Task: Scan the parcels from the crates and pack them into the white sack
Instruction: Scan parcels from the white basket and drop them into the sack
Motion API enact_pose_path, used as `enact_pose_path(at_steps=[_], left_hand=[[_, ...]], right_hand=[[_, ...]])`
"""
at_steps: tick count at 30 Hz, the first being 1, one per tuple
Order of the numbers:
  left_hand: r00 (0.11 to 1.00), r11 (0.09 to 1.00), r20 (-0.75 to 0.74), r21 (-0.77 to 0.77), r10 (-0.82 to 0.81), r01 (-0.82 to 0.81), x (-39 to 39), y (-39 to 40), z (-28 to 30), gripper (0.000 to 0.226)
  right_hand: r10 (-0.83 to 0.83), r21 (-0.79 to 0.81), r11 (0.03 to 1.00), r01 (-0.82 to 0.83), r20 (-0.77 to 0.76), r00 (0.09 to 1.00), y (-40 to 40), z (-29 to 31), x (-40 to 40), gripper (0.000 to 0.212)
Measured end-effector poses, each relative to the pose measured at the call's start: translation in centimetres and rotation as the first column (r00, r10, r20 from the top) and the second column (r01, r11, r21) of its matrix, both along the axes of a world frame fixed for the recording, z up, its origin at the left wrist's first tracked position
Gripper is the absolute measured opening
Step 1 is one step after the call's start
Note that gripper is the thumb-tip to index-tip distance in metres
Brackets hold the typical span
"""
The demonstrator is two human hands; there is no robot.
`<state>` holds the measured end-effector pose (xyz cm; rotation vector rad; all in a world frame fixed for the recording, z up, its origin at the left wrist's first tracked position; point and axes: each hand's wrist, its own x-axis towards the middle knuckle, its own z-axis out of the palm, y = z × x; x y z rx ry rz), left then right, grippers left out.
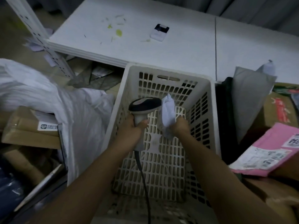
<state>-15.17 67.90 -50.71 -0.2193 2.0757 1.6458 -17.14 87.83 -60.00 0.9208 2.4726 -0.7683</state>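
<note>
My left hand (131, 126) grips the handle of a corded barcode scanner (144, 105), whose dark head points right. My right hand (180, 126) holds a small white soft parcel (168, 113) upright just in front of the scanner head. Both hands hover inside a white slatted plastic crate (202, 101), which holds nothing else that I can see. The white sack (48, 96) lies crumpled and open to the left of the crate.
A white table (129, 39) stands behind the crate with a small white and black device (159, 32) on it. Brown cartons (27, 126) sit at left. At right are a grey mailer (249, 97), a pink parcel (273, 151) and a cardboard box (281, 110).
</note>
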Motion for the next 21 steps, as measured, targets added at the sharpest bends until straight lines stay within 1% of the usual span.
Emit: enact_pose_path(at_steps=[1, 3, 4, 6, 7, 10, 12, 14, 17, 19, 21], left_hand=[[1.0, 1.0, 0.006, -0.004, 0.002, -0.002, 0.1, -0.1, 0.1, 0.038], [1.0, 1.0, 0.007, 0.003, 0.018, -0.018, 0.4, -0.3, 0.5, 0.04], [1.0, 1.0, 0.004, 0.012, 0.028, -0.028, 0.5, -0.4, 0.9, 0.039], [0.998, 0.997, -0.017, 0.044, 0.059, -0.059, 1.0, -0.8, 2.1, 0.032], [0.996, 0.995, -0.03, 0.063, 0.08, -0.078, 1.3, -1.1, 2.9, 0.03], [0.992, 0.986, -0.046, 0.122, 0.115, -0.109, 2.6, -2.0, 6.0, 0.032], [0.987, 0.977, -0.062, 0.163, 0.15, -0.139, 3.9, -2.8, 8.6, 0.031], [0.971, 0.969, -0.136, 0.177, 0.199, -0.174, 5.4, -3.7, 11.5, 0.034], [0.933, 0.962, -0.269, 0.197, 0.239, -0.19, 7.6, -5.1, 16.3, 0.041], [0.914, 0.956, -0.321, 0.234, 0.248, -0.177, 9.1, -6.2, 19.6, 0.041], [0.893, 0.954, -0.384, 0.264, 0.236, -0.139, 10.9, -7.6, 23.2, 0.048]], right_hand=[[0.012, 0.03, 0.999, -0.012, -0.007, 1.0, 0.0, 0.1, 0.0, 0.029], [0.036, 0.03, 0.999, -0.035, -0.023, 0.999, 0.0, 1.0, 0.0, 0.011], [0.045, 0.019, 0.999, -0.044, -0.049, 0.998, 0.0, 1.9, 0.0, 0.015], [0.031, -0.019, 0.999, -0.034, -0.143, 0.989, 0.1, 4.3, 0.2, 0.031], [0.033, -0.047, 0.998, -0.043, -0.196, 0.98, 0.0, 5.9, 0.4, 0.032], [0.035, -0.185, 0.978, -0.101, -0.332, 0.943, -0.5, 12.1, 1.4, 0.022], [0.062, -0.242, 0.953, -0.179, -0.424, 0.903, -0.9, 16.7, 2.9, 0.019], [0.14, -0.233, 0.929, -0.287, -0.495, 0.857, -1.6, 21.5, 4.9, 0.019], [0.259, -0.147, 0.9, -0.41, -0.575, 0.776, -3.0, 28.7, 7.8, 0.027], [0.329, -0.093, 0.873, -0.479, -0.612, 0.719, -4.4, 33.2, 9.7, 0.026], [0.377, -0.068, 0.838, -0.542, -0.646, 0.664, -6.3, 37.4, 11.8, 0.028]])
